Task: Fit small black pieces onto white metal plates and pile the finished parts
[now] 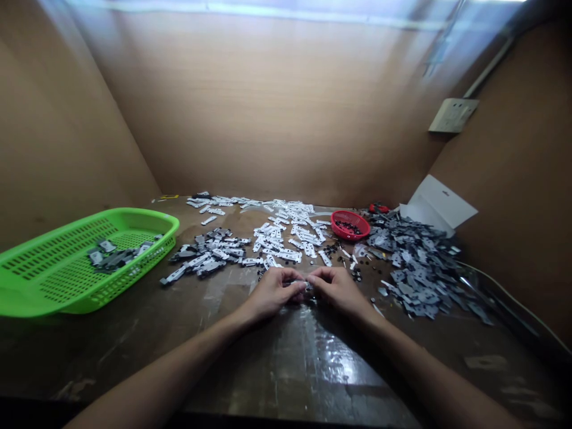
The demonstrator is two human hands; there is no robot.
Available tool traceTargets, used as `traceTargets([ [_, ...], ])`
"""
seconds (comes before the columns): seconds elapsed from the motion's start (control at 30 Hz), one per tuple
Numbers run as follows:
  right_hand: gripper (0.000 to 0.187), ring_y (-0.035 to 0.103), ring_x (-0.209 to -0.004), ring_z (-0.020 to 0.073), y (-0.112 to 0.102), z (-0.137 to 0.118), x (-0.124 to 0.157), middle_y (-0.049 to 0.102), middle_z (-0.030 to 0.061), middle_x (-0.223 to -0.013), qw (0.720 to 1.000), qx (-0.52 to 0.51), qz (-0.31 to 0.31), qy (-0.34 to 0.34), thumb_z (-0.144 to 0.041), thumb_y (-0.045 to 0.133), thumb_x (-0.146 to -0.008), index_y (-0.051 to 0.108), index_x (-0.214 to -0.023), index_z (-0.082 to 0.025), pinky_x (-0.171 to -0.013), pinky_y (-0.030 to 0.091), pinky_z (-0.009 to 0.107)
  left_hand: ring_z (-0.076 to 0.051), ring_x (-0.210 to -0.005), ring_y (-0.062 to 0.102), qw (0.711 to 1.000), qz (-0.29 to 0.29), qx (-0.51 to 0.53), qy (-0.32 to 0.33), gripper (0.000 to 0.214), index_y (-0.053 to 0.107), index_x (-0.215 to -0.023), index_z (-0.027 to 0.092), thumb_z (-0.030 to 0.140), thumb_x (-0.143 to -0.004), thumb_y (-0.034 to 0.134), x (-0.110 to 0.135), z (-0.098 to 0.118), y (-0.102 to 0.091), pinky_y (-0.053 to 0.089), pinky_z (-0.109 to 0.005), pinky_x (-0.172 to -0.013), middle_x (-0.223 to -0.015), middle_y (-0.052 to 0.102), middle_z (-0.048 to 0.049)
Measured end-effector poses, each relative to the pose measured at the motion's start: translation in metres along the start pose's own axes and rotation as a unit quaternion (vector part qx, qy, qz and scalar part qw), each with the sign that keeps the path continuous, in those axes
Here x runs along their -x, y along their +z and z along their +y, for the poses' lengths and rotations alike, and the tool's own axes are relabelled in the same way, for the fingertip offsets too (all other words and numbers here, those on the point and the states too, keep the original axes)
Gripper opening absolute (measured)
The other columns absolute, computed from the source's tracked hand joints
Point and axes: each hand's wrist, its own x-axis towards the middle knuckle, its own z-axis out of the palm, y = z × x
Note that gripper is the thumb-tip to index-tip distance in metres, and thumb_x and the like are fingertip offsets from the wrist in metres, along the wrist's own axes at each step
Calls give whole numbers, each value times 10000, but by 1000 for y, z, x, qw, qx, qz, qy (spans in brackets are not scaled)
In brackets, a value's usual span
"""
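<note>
My left hand (pixel 273 293) and my right hand (pixel 338 291) meet fingertip to fingertip over the near middle of the table. Both are closed in a pinch around a small grey part (pixel 307 286). Most of that part is hidden by the fingers, so its full shape does not show. Just beyond the hands lie loose flat white plastic pieces (pixel 286 255) and small black round pieces (pixel 356 274). To the left of my left hand is a heap of white-and-grey assembled pieces (pixel 208 256).
A green plastic basket (pixel 107 298) at the left holds several grey pieces. A red basket (pixel 350 233) with small black pieces sits behind my right hand. A large heap of flat grey pieces (pixel 417 268) and a white card (pixel 440 202) occupy the right. Wooden panels enclose the table (pixel 250 369).
</note>
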Motion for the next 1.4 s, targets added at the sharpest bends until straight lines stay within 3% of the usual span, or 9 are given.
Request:
traceTargets([
  [0.2, 331, 453, -443, 95, -2, 1, 0, 561, -11, -513, 999, 20, -17, 19, -423, 510, -779, 677, -860, -149, -436, 329, 197, -131, -597, 600, 1000, 7, 22, -12, 335, 625, -871, 94, 399, -733, 598, -3, -3, -3, 459, -227, -576, -686, 638, -77],
  [0.43, 292, 400, -424, 76, -2, 6, -1, 503, -29, -479, 998, -1, -47, 37, -404, 563, -743, 649, -770, -127, -427, 305, 188, -122, -574, 593, 999, 10, 33, -9, 329, 620, -840, 90, 396, -721, 614, -1, 1, -4, 462, -220, -559, -675, 635, -70],
  [0.67, 236, 405, -507, 82, -1, 1, 0, 509, -21, -563, 999, -4, -36, 1, -355, 534, -761, 583, -688, -136, -471, 307, 190, -134, -596, 605, 997, 16, 68, -24, 331, 600, -854, 95, 385, -699, 641, -1, 3, 0, 481, -238, -565, -699, 633, -66],
  [0.83, 213, 431, -558, 99, 4, 1, 1, 507, -16, -589, 998, 47, 27, -37, -333, 537, -754, 548, -646, -149, -511, 330, 199, -148, -640, 621, 997, 15, 71, -28, 331, 598, -844, 101, 390, -691, 648, -2, 4, 2, 491, -247, -603, -708, 636, -62],
  [1.1, 306, 480, -554, 115, 0, 0, -2, 573, 9, -620, 997, 60, 23, -49, -412, 482, -799, 627, -752, -147, -512, 357, 214, -130, -612, 615, 993, 23, 103, -52, 294, 592, -829, 113, 360, -688, 666, -5, 5, -3, 489, -218, -560, -703, 636, -58],
  [1.17, 310, 509, -584, 126, -13, 2, -7, 602, 15, -663, 991, 91, 75, -67, -411, 466, -808, 639, -809, -154, -551, 378, 226, -116, -612, 613, 980, 79, 171, -58, 256, 581, -830, 117, 335, -714, 649, -10, 6, -12, 481, -190, -541, -715, 634, -59],
  [1.23, 291, 548, -671, 145, -32, 5, -14, 638, 32, -769, 974, 141, 151, -88, -391, 468, -805, 644, -858, -165, -631, 401, 246, -87, -595, 599, 947, 176, 267, -31, 191, 563, -827, 127, 295, -752, 616, -15, 8, -29, 472, -161, -533, -722, 626, -48],
  [1.33, 281, 568, -758, 165, -63, 15, -23, 651, 50, -882, 942, 211, 244, -89, -355, 456, -800, 641, -909, -174, -710, 407, 276, -87, -647, 611, 849, 330, 412, 37, 175, 523, -818, 141, 309, -842, 480, -22, 14, -59, 495, -171, -588, -755, 621, -53],
  [1.4, 280, 572, -763, 170, -77, 23, -27, 652, 53, -888, 928, 248, 270, -70, -339, 448, -797, 641, -914, -174, -716, 408, 285, -116, -706, 625, 806, 367, 463, 40, 273, 508, -848, 133, 379, -870, 389, -23, 16, -72, 510, -200, -604, -815, 622, -88],
])
